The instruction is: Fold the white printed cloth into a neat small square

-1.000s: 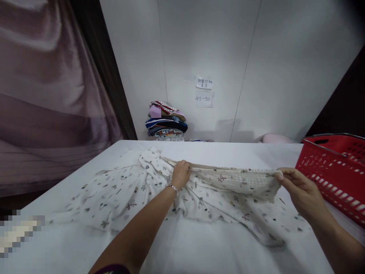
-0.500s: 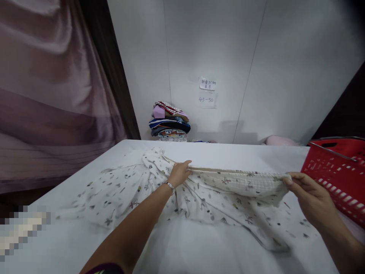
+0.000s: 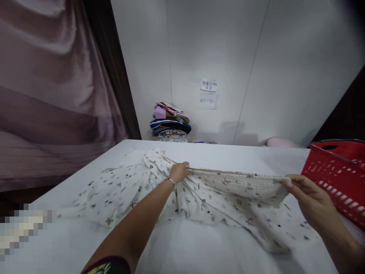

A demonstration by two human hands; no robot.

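A white cloth with small printed flowers (image 3: 216, 198) lies spread and rumpled on a white table (image 3: 199, 251). My left hand (image 3: 179, 172) pinches the cloth's upper edge near its middle; a thin bracelet sits on that wrist. My right hand (image 3: 308, 198) grips the same edge at its right end. Between the two hands the edge is pulled into a taut, slightly raised band. The rest of the cloth trails off to the left and toward me.
A red plastic basket (image 3: 339, 179) stands at the table's right edge, close to my right hand. A stack of folded clothes (image 3: 170, 122) sits at the back by the wall, under two paper notes (image 3: 208, 93). A pink curtain (image 3: 54, 87) hangs on the left.
Both hands keep their hold on the cloth's edge. My right hand has drawn slightly right, stretching the edge; the view has shifted a little.
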